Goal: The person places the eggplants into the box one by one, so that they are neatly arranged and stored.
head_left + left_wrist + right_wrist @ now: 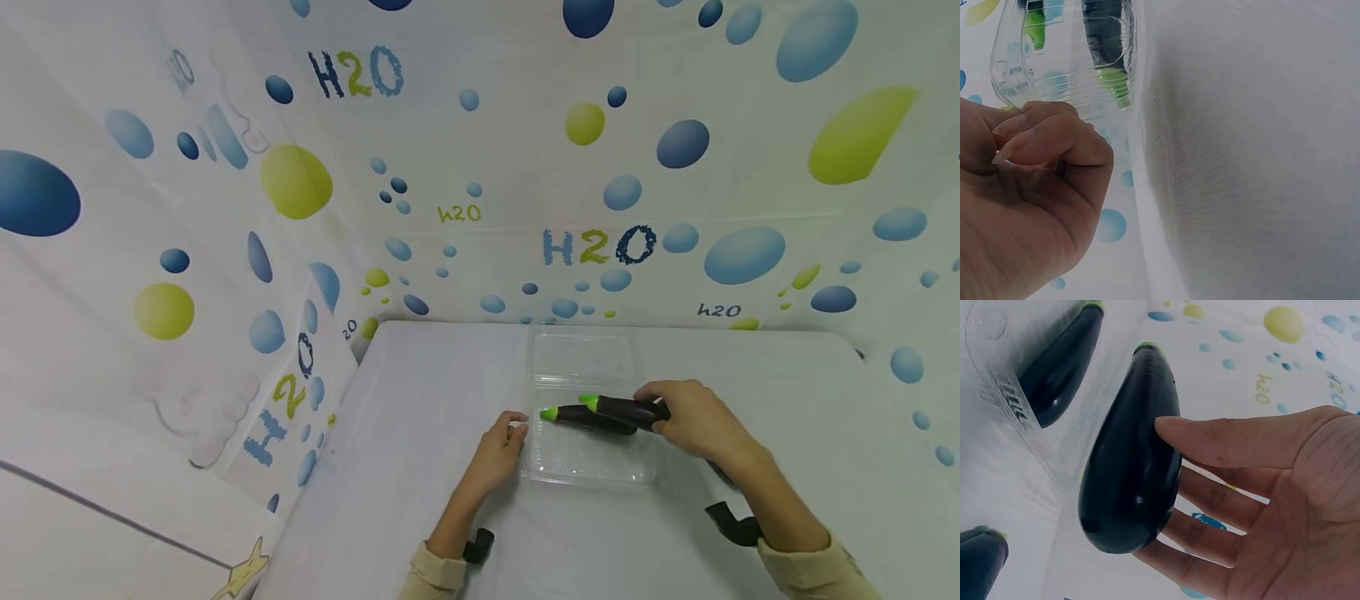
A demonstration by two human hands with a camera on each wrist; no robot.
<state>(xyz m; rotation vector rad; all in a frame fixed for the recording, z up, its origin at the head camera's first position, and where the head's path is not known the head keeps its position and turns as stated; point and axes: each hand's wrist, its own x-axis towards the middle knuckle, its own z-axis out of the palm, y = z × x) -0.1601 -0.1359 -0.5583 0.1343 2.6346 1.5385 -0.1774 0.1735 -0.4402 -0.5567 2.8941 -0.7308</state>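
Observation:
My right hand (701, 421) grips a dark eggplant (628, 411) with a green stem end. Its thumb (1210, 440) lies along one side and the fingers are behind. This eggplant is held above the clear plastic container (585, 462), whose hinged lid (583, 354) lies folded back. Inside the container lies another eggplant (581, 419), partly covered by the held one in the head view. My left hand (495, 450) is at the container's left edge, fingers loosely curled, with nothing seen between them. Whether it touches the rim is unclear.
A third eggplant (982, 562) lies on the white table (420, 392), right of the container, mostly hidden under the right forearm in the head view. Black wrist mounts (738, 527) sit on both wrists. A dotted, printed curtain (510, 133) stands behind the table.

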